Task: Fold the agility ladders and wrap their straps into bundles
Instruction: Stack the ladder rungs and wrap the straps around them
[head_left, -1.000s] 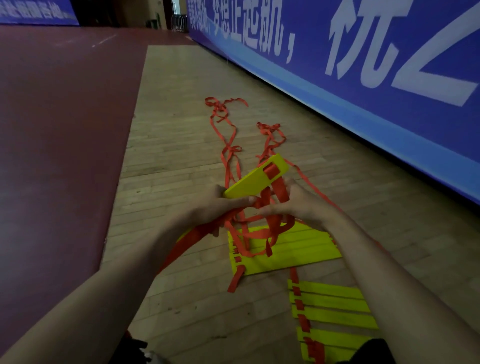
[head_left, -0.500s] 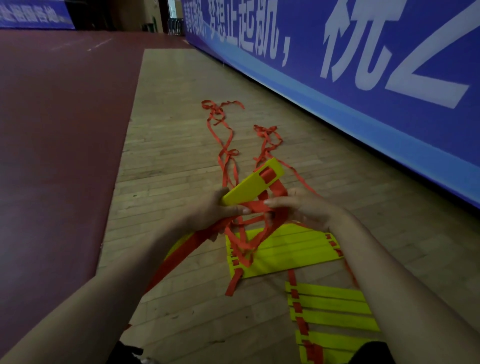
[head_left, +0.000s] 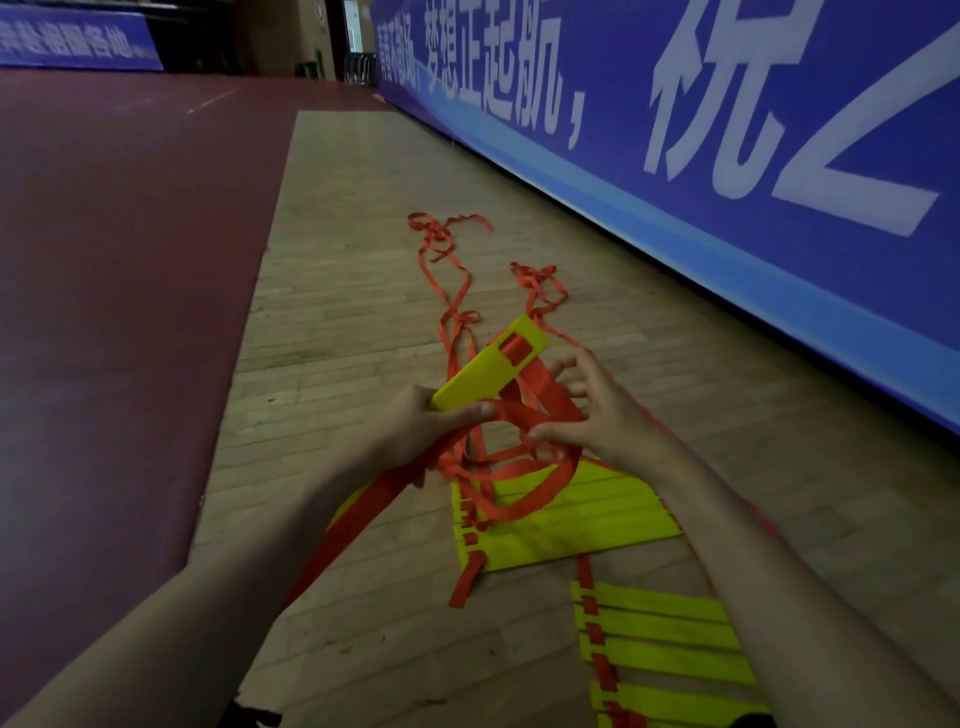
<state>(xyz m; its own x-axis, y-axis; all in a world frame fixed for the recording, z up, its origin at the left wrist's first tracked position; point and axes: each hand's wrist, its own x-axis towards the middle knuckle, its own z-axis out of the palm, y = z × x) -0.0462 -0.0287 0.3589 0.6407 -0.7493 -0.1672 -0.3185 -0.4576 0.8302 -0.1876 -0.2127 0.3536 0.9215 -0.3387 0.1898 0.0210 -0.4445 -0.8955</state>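
Wrapping orange strap (head_left: 511, 411) round a yellow rung (head_left: 483, 371): left hand (head_left: 410, 431) clamps the rung, right hand (head_left: 608, 415) pinches a loop with fingers spread; folded rungs (head_left: 571, 514) stacked on the floor, long strap tails (head_left: 445, 273) not yet wrapped

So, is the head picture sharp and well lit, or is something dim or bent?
Head view: dim overall, without glare; the yellow rung and orange strap are readable though slightly soft; wide-angle stretch enlarges the blue banner toward the right edge.
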